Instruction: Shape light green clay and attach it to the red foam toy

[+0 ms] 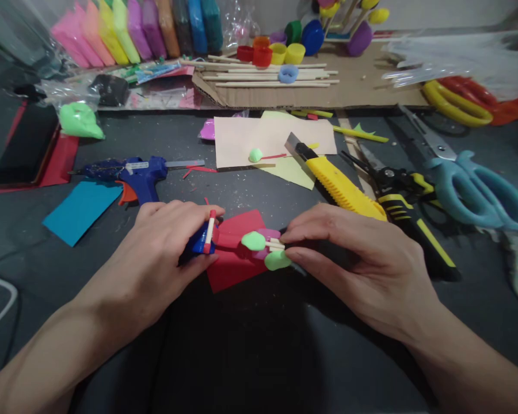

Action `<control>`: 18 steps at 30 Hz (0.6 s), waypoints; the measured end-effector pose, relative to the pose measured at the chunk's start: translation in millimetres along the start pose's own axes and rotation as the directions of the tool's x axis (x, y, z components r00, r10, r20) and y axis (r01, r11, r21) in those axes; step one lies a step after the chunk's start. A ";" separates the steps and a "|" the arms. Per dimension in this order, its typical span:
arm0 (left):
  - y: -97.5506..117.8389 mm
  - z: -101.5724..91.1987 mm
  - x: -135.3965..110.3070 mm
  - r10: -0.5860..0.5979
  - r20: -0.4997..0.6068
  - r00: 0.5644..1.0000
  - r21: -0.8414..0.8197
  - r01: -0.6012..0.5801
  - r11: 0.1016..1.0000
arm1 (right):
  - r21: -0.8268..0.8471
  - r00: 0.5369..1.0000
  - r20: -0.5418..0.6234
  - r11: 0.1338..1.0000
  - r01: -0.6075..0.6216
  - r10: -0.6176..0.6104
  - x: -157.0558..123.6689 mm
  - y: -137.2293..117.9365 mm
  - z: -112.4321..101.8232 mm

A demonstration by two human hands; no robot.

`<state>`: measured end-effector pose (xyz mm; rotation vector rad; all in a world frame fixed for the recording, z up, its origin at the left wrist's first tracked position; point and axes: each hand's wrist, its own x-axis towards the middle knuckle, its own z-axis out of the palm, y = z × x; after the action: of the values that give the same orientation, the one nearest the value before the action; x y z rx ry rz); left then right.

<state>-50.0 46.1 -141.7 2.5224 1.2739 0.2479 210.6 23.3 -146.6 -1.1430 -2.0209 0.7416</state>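
A small craft model (pixel 252 241) sits between the two hands, over one red sheet (pixel 228 277). It carries two light-green blobs (pixel 277 261) and one white stick (pixel 210 230) with red ends. The left hand (pixel 155 250) is closed around its blue end; the right hand's (pixel 366 253) thumb and forefinger pinch the pale sticks (pixel 275 245) opposite. Beyond lie one blue glue gun (pixel 155 173), its label (pixel 137 165) too small to read, one yellow cutter (pixel 341 184), one pair of pliers (pixel 410 221) and one phone (pixel 26 146).
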 end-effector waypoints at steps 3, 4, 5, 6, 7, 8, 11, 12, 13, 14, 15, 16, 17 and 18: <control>-0.6 0.0 -0.4 0.008 -0.004 1.000 0.006 -0.008 1.000 | -0.066 1.000 0.014 0.998 0.006 -0.006 -1.4 -0.2 -0.9; -0.7 0.1 -0.5 0.012 -0.005 1.000 0.008 -0.012 1.000 | -0.088 1.000 0.014 0.996 0.010 -0.009 -2.0 -0.4 -1.2; -0.7 0.1 -0.5 0.015 -0.002 1.000 0.010 -0.015 1.000 | -0.109 1.000 0.013 0.994 0.010 -0.009 -2.7 -0.6 -1.4; -0.6 0.2 -0.5 0.015 0.000 1.000 0.010 -0.015 1.000 | -0.125 1.000 0.011 0.992 0.016 -0.015 -3.3 -1.0 -1.6; -0.3 0.3 -0.4 0.013 0.001 1.000 0.010 -0.013 1.000 | -0.138 1.000 0.012 0.990 0.023 -0.022 -4.0 -1.4 -2.0; 0.0 0.3 -0.2 0.010 -0.001 1.000 0.010 -0.010 1.000 | -0.145 1.000 0.013 0.989 0.029 -0.027 -4.5 -1.9 -2.4; 1.5 0.2 0.5 0.004 -0.003 1.000 0.006 -0.004 1.000 | -0.132 0.999 0.033 0.991 0.003 0.002 -6.0 -2.4 -4.1; 1.9 0.2 0.7 0.004 -0.002 1.000 0.004 -0.004 1.000 | -0.123 0.998 0.049 0.992 -0.023 0.029 -6.3 -2.2 -4.5; 2.3 0.1 0.9 0.003 0.002 1.000 0.002 -0.003 1.000 | -0.115 0.996 0.066 0.992 -0.056 0.064 -6.6 -1.8 -4.9; 2.6 0.1 1.0 -0.002 0.005 1.000 0.003 0.002 1.000 | -0.109 0.992 0.081 0.990 -0.088 0.097 -6.9 -1.4 -5.1; 2.7 0.1 1.1 -0.008 0.006 1.000 0.004 0.008 1.000 | -0.102 0.988 0.090 0.988 -0.116 0.126 -7.0 -1.0 -5.2; 2.7 0.1 1.1 -0.013 0.007 1.000 0.007 0.013 1.000 | -0.093 0.985 0.095 0.987 -0.133 0.142 -7.1 -0.7 -5.2; 2.6 0.1 1.1 -0.018 0.010 1.000 0.009 0.018 1.000 | -0.079 0.984 0.100 0.987 -0.141 0.148 -7.1 -0.7 -5.2; 2.4 0.1 1.0 -0.020 0.011 1.000 0.010 0.020 1.000 | -0.061 0.983 0.109 0.988 -0.143 0.149 -7.0 -0.8 -5.3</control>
<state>-47.6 45.5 -140.9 2.5150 1.2985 0.2234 217.0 17.6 -144.8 -1.3180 -2.0769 0.8474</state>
